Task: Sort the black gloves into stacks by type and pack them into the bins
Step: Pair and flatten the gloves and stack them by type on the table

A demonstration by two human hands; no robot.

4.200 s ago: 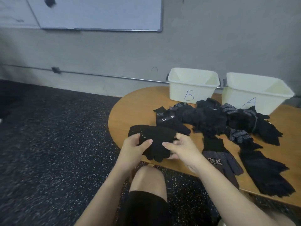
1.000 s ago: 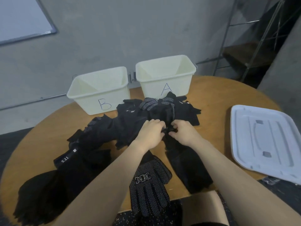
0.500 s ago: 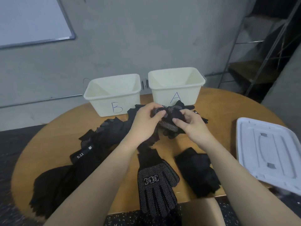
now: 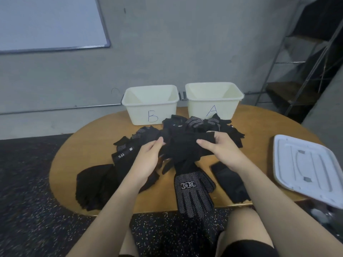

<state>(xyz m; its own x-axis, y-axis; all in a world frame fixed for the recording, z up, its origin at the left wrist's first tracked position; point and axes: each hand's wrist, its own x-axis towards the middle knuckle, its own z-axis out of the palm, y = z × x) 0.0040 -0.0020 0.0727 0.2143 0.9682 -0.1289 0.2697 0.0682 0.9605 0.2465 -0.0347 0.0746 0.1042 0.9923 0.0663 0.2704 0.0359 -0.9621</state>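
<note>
Both hands, left hand [image 4: 148, 154] & right hand [image 4: 220, 145], pinch a plain black glove [image 4: 185, 145] above table [image 4: 259, 123] centre, prob. knit type. Flatten it, then stack w/ matching ones.

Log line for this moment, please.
left hand: grips plain glove | right hand: grips same glove | bins A, B: look empty | pile: unsorted

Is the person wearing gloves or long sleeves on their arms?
No. The left hand and right hand are both bare, with no gloves, rings or watch showing. The forearms are uncovered too, so no sleeves are in view. Dark shorts show at the bottom edge.
</note>
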